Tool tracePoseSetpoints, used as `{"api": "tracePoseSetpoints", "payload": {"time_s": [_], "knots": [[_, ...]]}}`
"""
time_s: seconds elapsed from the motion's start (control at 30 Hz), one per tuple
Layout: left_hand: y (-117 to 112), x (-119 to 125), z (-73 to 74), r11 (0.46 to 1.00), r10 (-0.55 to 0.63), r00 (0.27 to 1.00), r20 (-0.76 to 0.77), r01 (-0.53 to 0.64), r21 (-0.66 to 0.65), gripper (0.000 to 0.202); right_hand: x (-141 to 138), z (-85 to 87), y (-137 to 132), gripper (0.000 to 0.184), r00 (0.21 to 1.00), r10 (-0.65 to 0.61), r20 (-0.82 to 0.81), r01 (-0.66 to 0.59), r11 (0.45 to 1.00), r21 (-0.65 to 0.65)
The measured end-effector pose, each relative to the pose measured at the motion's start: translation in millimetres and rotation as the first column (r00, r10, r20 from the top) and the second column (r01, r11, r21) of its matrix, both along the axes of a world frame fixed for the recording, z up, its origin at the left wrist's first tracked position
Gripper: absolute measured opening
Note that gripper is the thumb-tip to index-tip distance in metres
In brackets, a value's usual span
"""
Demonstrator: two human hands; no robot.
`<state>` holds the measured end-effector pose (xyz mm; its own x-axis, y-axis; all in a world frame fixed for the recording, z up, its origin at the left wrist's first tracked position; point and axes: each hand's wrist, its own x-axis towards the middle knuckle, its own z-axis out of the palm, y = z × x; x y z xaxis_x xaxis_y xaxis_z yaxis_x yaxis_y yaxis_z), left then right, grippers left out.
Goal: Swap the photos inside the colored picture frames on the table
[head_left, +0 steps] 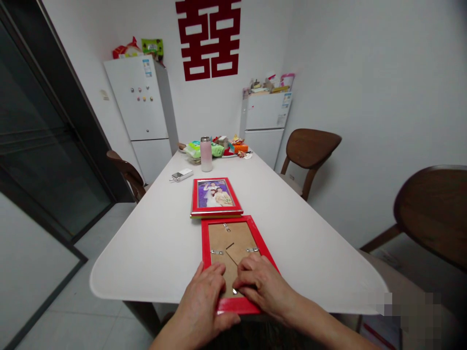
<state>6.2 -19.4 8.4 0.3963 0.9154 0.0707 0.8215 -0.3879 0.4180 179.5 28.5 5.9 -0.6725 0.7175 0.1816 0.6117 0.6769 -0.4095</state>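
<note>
A red picture frame (pixel 255 226) lies face down at the near side of the table, its brown backing board (pixel 219 235) facing up. Small metal clips (pixel 252 250) sit along the edges of the board, and a thin fold-out stand is cut into its middle. My left hand (pixel 204 301) grips the frame's near left corner, fingers over the side and thumb at the front edge. With fingers closed, my right hand (pixel 262 284) presses on the near metal clip (pixel 234 291); the fingertips partly cover it. Just beyond, a second red picture frame (pixel 195 197) rests face up, showing a photo of people.
Farther back stand a pink bottle (pixel 206 155) and a small white and silver device (pixel 181 175). Packets (pixel 193 149) and an orange box (pixel 240 148) crowd the far end. Brown chairs (pixel 310 148) flank the white table (pixel 153 253); two white fridges (pixel 140 119) stand behind.
</note>
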Motion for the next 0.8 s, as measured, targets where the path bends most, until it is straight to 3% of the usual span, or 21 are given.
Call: {"api": "tracePoseSetpoints", "payload": {"time_s": [0.17, 0.33, 0.4, 0.47, 0.57, 0.67, 0.73, 0.8], "knots": [[2, -4, -5.1, 1.0, -0.027, 1.0, -0.005, 0.026, -0.011, 0.041, 8, 2.3, -3, 0.025, 0.993, 0.111, 0.036, -0.112, 0.994, 0.018], [1, -2, 1.0, 0.999, -0.03, 0.999, -0.045, 0.029, -0.024, 0.036, 14, 4.4, -10, 0.027, 0.992, 0.118, -0.042, -0.118, 0.993, 0.003], [0, 6, 2.8, 1.0, -0.025, 0.998, -0.064, 0.025, -0.011, 0.041, 18, 4.8, -11, 0.029, 0.986, 0.072, -0.151, -0.079, 0.996, -0.043], [0, 17, 2.4, 0.999, -0.036, 0.996, -0.086, 0.036, -0.003, 0.05, 26, 3.0, -10, 0.03, 0.955, -0.07, -0.289, 0.039, 0.993, -0.11], [0, 35, 0.9, 0.999, -0.054, 0.994, -0.097, 0.053, -0.012, 0.049, 45, -4.5, -5, 0.028, 0.823, -0.349, -0.449, 0.256, 0.932, -0.256], [0, 45, 3.0, 0.998, -0.067, 0.995, -0.08, 0.066, -0.007, 0.043, 63, -12.3, -6, 0.031, 0.585, -0.61, -0.535, 0.392, 0.789, -0.472], [-2, 45, 5.2, 0.994, -0.101, 0.993, -0.052, 0.104, 0.046, 0.042, 67, -14.0, -11, 0.038, 0.385, -0.75, -0.538, 0.37, 0.66, -0.654], [-3, 44, 5.4, 0.983, -0.137, 0.99, -0.014, 0.138, 0.125, 0.042, 63, -12.8, -20, 0.04, 0.234, -0.809, -0.54, 0.197, 0.583, -0.788]]}}
